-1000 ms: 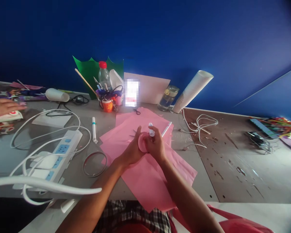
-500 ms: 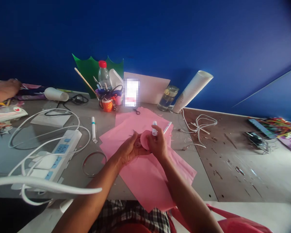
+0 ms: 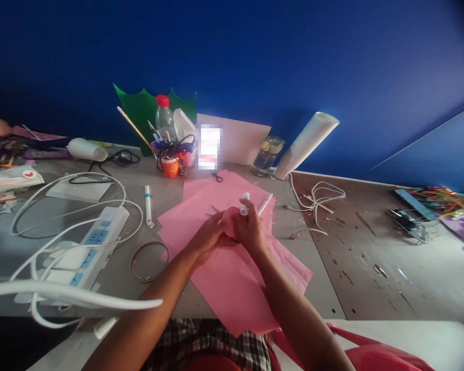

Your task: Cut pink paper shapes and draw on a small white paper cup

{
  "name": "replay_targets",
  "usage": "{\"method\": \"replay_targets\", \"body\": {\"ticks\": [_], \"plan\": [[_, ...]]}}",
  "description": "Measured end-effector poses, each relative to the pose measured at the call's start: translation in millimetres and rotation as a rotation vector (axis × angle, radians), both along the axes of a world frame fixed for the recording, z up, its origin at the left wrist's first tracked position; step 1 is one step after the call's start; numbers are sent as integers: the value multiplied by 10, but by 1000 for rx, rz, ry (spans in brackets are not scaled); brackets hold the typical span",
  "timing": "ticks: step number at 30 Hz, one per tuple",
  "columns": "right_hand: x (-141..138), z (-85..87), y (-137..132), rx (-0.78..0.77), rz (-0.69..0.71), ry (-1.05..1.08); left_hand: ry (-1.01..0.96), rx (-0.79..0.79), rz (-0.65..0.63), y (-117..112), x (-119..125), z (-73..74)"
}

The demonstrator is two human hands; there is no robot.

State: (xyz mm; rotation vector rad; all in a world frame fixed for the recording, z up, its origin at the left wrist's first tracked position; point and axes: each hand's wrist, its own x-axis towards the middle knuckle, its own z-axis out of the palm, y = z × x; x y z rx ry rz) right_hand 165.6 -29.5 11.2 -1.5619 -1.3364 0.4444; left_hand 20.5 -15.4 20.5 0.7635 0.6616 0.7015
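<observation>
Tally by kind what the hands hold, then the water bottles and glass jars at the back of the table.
small white bottle, in right hand: 1
pink paper piece, in left hand: 1
water bottle: 1
glass jar: 1
Total: 4

Light falls from the right: the right half of the table [image 3: 390, 268] gleams pale with glare, while its left side stays greyer. The blue wall [image 3: 255, 51] is deep and dim at upper left and lighter toward the right. A pixelated patch [image 3: 210, 147] at the back is blown out white. The corners darken, most at upper right. Wide-lens bending tilts the cup stack [image 3: 307, 144]. The white cable [image 3: 73, 296] at near left is blurred. The left hand [image 3: 206, 238] and right hand [image 3: 252, 233] look dark and soft against the pink paper [image 3: 232, 281]. Where their fingers meet, detail is lost. The small white bottle [image 3: 244, 204] in the right grip is nearly bleached.
</observation>
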Motion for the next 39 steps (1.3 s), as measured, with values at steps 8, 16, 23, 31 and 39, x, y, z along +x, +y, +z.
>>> {"method": "replay_targets", "body": {"ticks": [8,16,23,31,39], "plan": [[62,-10,27,20,-59,24,440,331,189,109,-99,-19],[98,16,26,24,-94,-38,666,676,340,135,-99,-170],[68,-2,27,49,-110,-123,689,860,390,144,-135,-181],[54,-47,16,149,-111,-157,455,576,246,42,-117,42],[-76,-97,-78,320,33,-193,112,315,303,-63,74,1]]}}
